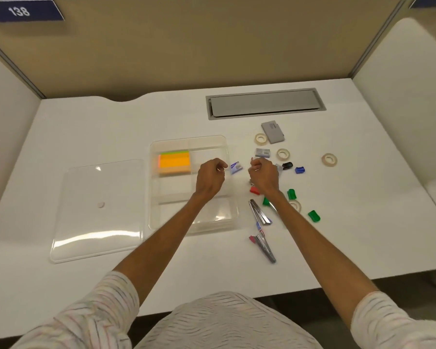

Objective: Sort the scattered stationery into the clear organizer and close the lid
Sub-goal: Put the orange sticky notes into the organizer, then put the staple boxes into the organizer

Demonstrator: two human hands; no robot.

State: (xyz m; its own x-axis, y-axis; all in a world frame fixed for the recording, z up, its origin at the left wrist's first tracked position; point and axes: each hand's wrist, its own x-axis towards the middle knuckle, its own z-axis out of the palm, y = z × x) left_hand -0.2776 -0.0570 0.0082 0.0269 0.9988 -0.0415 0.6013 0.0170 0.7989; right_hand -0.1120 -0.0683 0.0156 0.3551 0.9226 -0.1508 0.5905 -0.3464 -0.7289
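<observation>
**Two hands hover by the clear box**

The clear organizer sits in the middle of the white desk. It is a see-through plastic box with thin walls inside that split it into parts. A stack of orange and green sticky notes lies flat in its far left part. The other parts look bare. Left of the box lies its clear lid, flat and shiny. Beyond the lid and the box the desk is open and bare up to the tan wall.

The left hand is over the right side of the box, fingers curled in. I cannot tell if it holds anything. The right hand is just right of the box, also curled, maybe pinching something small; I cannot tell what.

Between the hands lies a small blue and white staple box. Right of the organizer things lie crowded: round tape rolls, green clips, a blue clip, a red clip, two long metal staplers, and a flat grey case.
</observation>
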